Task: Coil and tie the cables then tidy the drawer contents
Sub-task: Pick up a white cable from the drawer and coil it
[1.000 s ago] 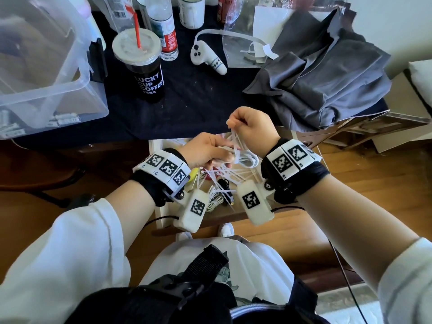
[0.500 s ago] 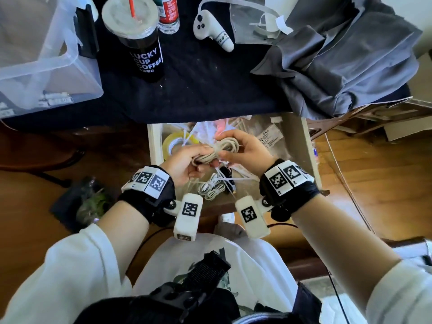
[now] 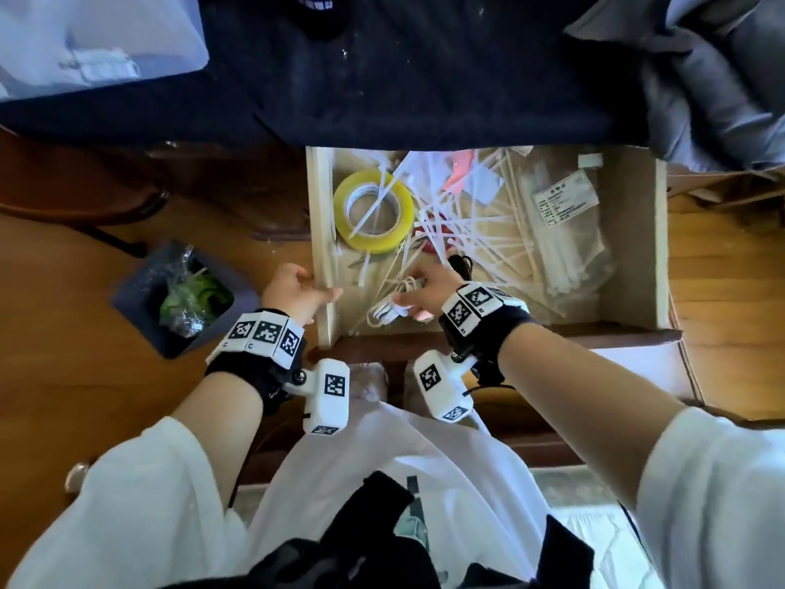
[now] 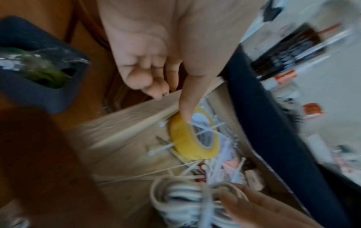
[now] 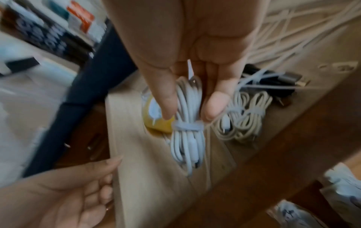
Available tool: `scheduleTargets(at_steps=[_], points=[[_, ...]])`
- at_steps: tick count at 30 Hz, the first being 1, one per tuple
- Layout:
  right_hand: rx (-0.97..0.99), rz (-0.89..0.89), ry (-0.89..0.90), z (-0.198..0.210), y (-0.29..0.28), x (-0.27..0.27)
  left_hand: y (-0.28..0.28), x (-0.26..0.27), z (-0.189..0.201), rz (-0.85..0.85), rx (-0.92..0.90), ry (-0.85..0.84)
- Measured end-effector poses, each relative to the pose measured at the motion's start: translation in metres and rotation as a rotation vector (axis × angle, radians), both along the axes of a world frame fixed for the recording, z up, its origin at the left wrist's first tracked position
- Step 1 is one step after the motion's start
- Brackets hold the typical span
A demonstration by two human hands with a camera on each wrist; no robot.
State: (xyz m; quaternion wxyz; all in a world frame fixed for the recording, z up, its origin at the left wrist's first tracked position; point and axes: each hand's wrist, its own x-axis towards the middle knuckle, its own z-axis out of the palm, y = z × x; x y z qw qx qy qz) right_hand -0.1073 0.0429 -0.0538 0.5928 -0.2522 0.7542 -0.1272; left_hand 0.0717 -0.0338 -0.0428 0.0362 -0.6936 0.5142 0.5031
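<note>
The wooden drawer [image 3: 661, 248] stands pulled out below the dark tabletop. My right hand [image 3: 410, 286] pinches a coiled white cable [image 3: 384, 312] low in the drawer's near left corner. In the right wrist view a pale band wraps the coiled white cable [image 5: 185, 138] at its middle, and my right hand [image 5: 187, 106] holds it between thumb and fingers. My left hand [image 3: 310, 289] hovers at the drawer's left wall, fingers relaxed and empty. The left wrist view shows my left hand [image 4: 168, 92] above the tape roll [image 4: 187, 146].
A yellow tape roll [image 3: 374, 210], loose white zip ties [image 3: 467, 231] and a bag of zip ties [image 3: 569, 248] lie in the drawer. A second tied beige coil [image 5: 244, 120] and a black cable [image 3: 461, 263] lie near my right hand. A dark bin [image 3: 178, 299] stands on the floor at left.
Both hands dropped from near the table edge into the drawer. My left hand let go of the coil and moved to the left wall; my right hand carried the coil down.
</note>
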Motion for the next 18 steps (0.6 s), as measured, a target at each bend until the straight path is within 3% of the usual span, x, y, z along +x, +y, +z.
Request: scheduleTargets(at_steps=[6,8,13,18], points=[[0.13,0.202,0.092,-0.022,-0.01,0.024,-0.01,0.009,-0.013,-0.047,0.125,0.115],[0.132,0.129,0.076,-0.028,-0.011,0.027,-0.013,0.01,-0.012,-0.069,0.137,0.117],[0.165,-0.284,-0.141,-0.019,-0.005,0.018,-0.01,0.005,-0.007,-0.047,0.119,0.058],[0.07,-0.399,-0.127,-0.004,0.011,-0.026,-0.011,-0.005,-0.003,-0.005,0.115,-0.052]])
